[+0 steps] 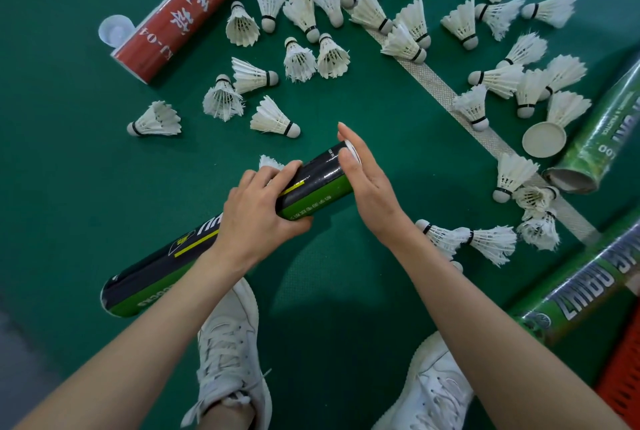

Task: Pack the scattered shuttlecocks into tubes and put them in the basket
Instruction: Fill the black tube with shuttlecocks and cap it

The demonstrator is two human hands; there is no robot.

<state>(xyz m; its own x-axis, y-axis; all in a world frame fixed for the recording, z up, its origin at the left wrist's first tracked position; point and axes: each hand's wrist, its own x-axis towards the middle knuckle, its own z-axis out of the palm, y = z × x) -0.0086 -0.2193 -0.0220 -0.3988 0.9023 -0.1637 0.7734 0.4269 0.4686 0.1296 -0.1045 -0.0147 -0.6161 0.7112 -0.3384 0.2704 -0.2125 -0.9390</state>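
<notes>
My left hand [258, 207] grips a black and green tube [311, 190] around its middle, holding it slanted above the green floor. My right hand [367, 180] lies with straight fingers against the tube's far end, where a white cap [354, 151] shows. Several white shuttlecocks [273, 117] lie scattered over the floor beyond the tube. More shuttlecocks [485, 242] lie to the right of my right forearm. An orange basket [620, 384] peeks in at the bottom right corner.
A red tube [194, 10] lies at the upper left beside a white cap [116, 31]. Two green tubes [595, 149] [585, 294] lie on the right, with a loose beige lid [543, 139] nearby. A white court line [433, 83] crosses diagonally. My white shoes [230, 357] are below.
</notes>
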